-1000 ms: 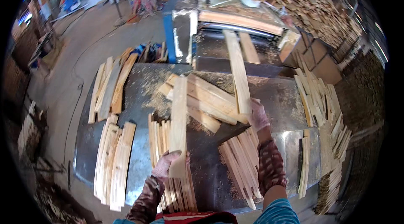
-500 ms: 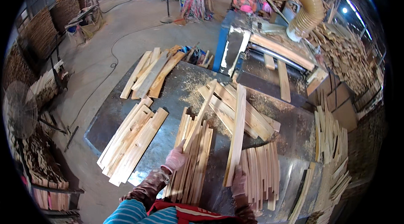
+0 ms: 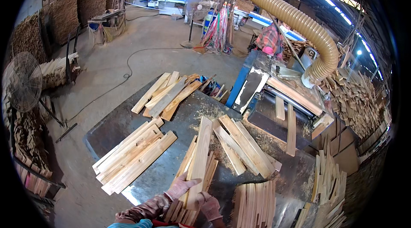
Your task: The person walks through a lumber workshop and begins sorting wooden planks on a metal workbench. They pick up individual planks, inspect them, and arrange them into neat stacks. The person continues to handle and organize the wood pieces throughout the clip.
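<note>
A pale wooden board [image 3: 200,153] stands tilted in front of me, its far end raised. My left hand [image 3: 180,186], in a light pink knit glove, is closed on the board's left edge, thumb across its face. At the near right edge is my right hand [image 3: 208,206], similarly gloved and closed round the board near its lower end; some fingers are hidden. Beneath the board lies a bundle of narrow wooden strips [image 3: 210,172], partly covered by it and my hands.
Board piles lie on the metal table [image 3: 147,181]: a left stack [image 3: 137,155], a far stack [image 3: 165,95], crossed boards [image 3: 248,146] and strips [image 3: 255,202]. A planer-like machine [image 3: 280,112] with a ribbed hose [image 3: 295,14] stands beyond; a person [image 3: 270,41] is behind it.
My right hand has come left with its board, beside my left hand. The narrow strip raised in my left hand no longer shows as separate. The view has tilted up.
</note>
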The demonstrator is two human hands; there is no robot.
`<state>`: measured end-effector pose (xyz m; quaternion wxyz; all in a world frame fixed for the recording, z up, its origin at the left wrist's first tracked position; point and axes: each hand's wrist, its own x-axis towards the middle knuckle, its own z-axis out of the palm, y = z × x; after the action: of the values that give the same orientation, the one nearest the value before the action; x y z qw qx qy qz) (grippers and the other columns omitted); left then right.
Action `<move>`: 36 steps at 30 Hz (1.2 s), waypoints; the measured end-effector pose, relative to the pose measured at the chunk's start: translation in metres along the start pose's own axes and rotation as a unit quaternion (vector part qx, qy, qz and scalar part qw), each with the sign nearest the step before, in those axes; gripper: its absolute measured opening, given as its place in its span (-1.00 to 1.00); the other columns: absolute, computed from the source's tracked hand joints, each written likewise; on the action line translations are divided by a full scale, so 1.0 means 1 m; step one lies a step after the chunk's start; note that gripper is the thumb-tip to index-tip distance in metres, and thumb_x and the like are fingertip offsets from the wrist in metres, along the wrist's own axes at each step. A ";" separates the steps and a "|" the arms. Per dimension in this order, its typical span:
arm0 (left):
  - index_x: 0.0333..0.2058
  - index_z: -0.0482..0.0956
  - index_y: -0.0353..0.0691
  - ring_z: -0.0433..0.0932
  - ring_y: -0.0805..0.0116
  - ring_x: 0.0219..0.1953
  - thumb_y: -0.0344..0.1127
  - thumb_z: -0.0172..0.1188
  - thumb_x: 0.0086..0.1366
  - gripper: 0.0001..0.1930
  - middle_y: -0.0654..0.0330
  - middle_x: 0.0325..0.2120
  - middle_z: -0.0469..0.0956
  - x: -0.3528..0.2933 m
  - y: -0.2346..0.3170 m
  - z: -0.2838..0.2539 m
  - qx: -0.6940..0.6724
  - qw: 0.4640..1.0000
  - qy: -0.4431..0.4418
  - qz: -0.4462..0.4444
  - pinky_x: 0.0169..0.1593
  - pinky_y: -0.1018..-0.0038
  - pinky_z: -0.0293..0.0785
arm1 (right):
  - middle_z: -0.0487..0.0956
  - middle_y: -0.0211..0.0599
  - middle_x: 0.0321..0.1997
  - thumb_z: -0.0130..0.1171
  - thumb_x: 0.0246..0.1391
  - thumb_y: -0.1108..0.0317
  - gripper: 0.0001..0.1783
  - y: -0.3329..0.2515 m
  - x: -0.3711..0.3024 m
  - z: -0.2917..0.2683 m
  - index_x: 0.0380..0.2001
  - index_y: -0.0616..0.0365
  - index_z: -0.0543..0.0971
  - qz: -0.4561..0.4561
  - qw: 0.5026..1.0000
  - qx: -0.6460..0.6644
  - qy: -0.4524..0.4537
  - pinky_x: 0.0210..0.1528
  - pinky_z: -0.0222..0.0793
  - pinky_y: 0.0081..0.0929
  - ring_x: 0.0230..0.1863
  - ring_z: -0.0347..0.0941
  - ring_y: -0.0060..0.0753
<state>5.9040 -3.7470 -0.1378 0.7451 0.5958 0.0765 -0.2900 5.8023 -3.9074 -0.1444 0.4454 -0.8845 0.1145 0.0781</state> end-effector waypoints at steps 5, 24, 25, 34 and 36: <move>0.14 0.48 -0.18 0.61 0.37 -0.14 -0.11 0.40 0.15 -0.40 0.11 -0.18 0.67 -0.030 -0.002 -0.086 0.269 0.959 0.082 0.017 -0.04 0.39 0.54 | 0.61 -0.09 0.07 0.05 0.24 -0.22 -0.34 0.030 -0.012 -0.015 0.21 0.02 0.49 0.055 0.993 -0.060 -0.090 0.12 0.43 -0.24 0.14 0.52 -0.10; 0.05 0.50 -0.11 0.24 -0.14 0.26 -0.29 0.31 0.01 -0.46 -0.11 0.17 0.34 0.152 0.036 -0.187 0.593 0.709 0.317 0.212 0.29 0.06 0.21 | 0.45 -0.27 0.28 -0.03 0.22 0.06 -0.43 0.113 -0.004 -0.051 0.25 0.00 0.40 0.069 0.983 -0.138 0.100 0.13 0.44 -0.26 0.19 0.44 -0.09; 0.00 0.55 -0.09 0.23 -0.10 0.27 -0.29 0.31 0.01 -0.51 -0.07 0.16 0.36 0.187 0.046 -0.189 0.615 0.700 0.281 0.228 0.29 0.05 0.21 | 0.44 -0.27 0.28 -0.04 0.23 0.04 -0.42 0.114 0.001 -0.061 0.26 0.00 0.39 0.081 0.979 -0.130 0.133 0.13 0.44 -0.25 0.20 0.43 -0.09; -0.10 0.65 0.09 0.18 0.03 0.31 -0.14 0.16 0.19 -0.71 0.11 0.19 0.29 0.365 0.087 -0.221 0.767 0.576 0.201 0.200 0.25 -0.02 0.15 | 0.36 -0.29 0.35 -0.07 0.25 -0.18 -0.27 0.201 0.034 -0.204 0.34 0.02 0.29 0.163 0.843 -0.057 0.509 0.16 0.38 -0.20 0.25 0.37 -0.06; -0.07 0.64 0.14 0.16 0.11 0.31 -0.16 0.11 0.25 -0.71 0.16 0.14 0.28 0.380 0.078 -0.248 0.826 0.467 0.219 0.229 0.19 0.02 0.21 | 0.34 -0.29 0.36 -0.08 0.25 -0.23 -0.24 0.232 0.040 -0.242 0.35 0.03 0.27 0.175 0.799 -0.010 0.575 0.17 0.36 -0.19 0.26 0.35 -0.05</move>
<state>6.3141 -3.6362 -0.3161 -0.0944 0.9743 -0.1770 0.1028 5.7865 -4.2416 -0.1895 0.2678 -0.7363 0.5015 -0.3669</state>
